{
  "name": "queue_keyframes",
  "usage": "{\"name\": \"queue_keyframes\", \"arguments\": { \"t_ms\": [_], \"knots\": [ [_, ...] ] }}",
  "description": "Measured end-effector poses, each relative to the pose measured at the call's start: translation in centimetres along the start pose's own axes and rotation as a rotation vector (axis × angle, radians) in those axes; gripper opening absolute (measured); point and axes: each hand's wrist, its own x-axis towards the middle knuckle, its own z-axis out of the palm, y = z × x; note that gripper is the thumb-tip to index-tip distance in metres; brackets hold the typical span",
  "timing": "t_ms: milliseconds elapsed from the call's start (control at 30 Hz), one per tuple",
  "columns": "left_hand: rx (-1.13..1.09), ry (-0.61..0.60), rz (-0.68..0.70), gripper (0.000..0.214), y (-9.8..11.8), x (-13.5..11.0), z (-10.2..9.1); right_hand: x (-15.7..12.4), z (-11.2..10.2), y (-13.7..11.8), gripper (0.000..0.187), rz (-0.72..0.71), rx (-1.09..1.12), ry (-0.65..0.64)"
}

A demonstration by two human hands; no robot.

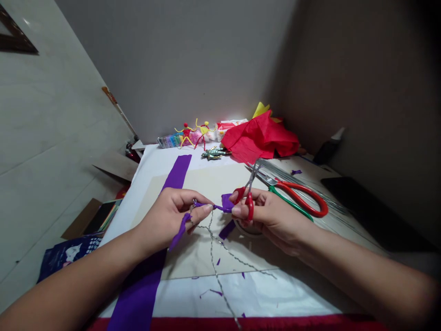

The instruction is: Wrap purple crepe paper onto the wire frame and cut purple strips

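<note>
My left hand (pixel 172 216) is closed, thumb and fingers pinching a figure of twisted silver wire (pixel 211 250) near its top. Its wire legs hang down over the table. A narrow purple crepe paper strip (pixel 226 202) stretches from the wire to my right hand (pixel 272 216), whose thumb and fingertips pinch it. Small red-handled scissors (pixel 250 208) are hooked on the fingers of that same hand, blades pointing up. Another purple paper end (pixel 179 232) dangles beside my left hand. Behind my right hand, a round ring-shaped object is partly hidden.
A long purple paper band (pixel 138 289) runs along the left over a beige board (pixel 189 269). Orange- and green-handled cutters (pixel 305 197) lie on thin wires (pixel 332 204) at right. Behind stand two small red-yellow figures (pixel 204 130) and crumpled red paper (pixel 263 135). Purple scraps lie in front.
</note>
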Motion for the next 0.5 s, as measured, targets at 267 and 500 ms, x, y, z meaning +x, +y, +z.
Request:
{"name": "queue_keyframes", "arguments": {
  "t_ms": [267,500],
  "knots": [
    [-0.073,0.013,-0.029,0.017,-0.6,-0.1,-0.7,-0.9,0.1,-0.7,0.018,-0.287,-0.577,0.033],
    [0.109,0.123,0.008,0.020,0.7,-0.7,-1.4,-1.7,-1.0,-0.7,0.014,-0.856,-1.664,0.261]
  ]
}}
